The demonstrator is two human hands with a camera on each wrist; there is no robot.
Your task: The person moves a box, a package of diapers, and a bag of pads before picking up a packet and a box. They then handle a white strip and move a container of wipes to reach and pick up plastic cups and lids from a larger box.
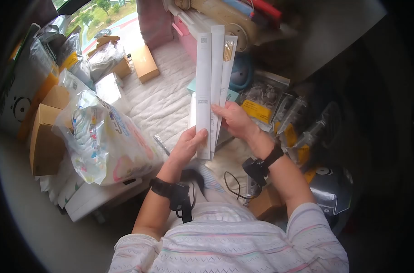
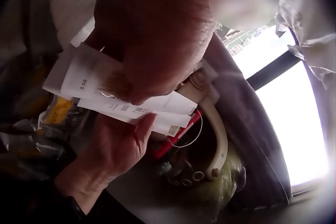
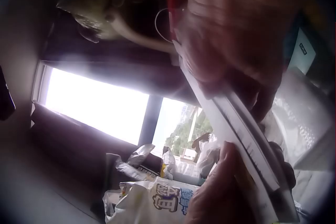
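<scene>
Several long, slim white packets [image 1: 204, 91] stand fanned upright in front of the person. The rightmost packet [image 1: 227, 68] has a small window with tan slender sticks showing inside. Printed text and barcodes mark their faces; "3.50" is legible on one packet [image 2: 79, 79] in the left wrist view. The left hand [image 1: 189, 143] grips the stack near its lower end, thumb across the front. Higher up on the other side, the right hand [image 1: 236, 119] pinches the packets at their edge, thumb in front. Its fingers behind the packets are partly hidden.
A quilted pale cover [image 1: 166, 86] lies beyond the hands. At left are a bulging printed plastic bag [image 1: 111, 141] and cardboard boxes [image 1: 47, 136]. Clear bags with yellow labels [image 1: 257, 109] lie at right. A small carton [image 1: 144, 63] sits near the window.
</scene>
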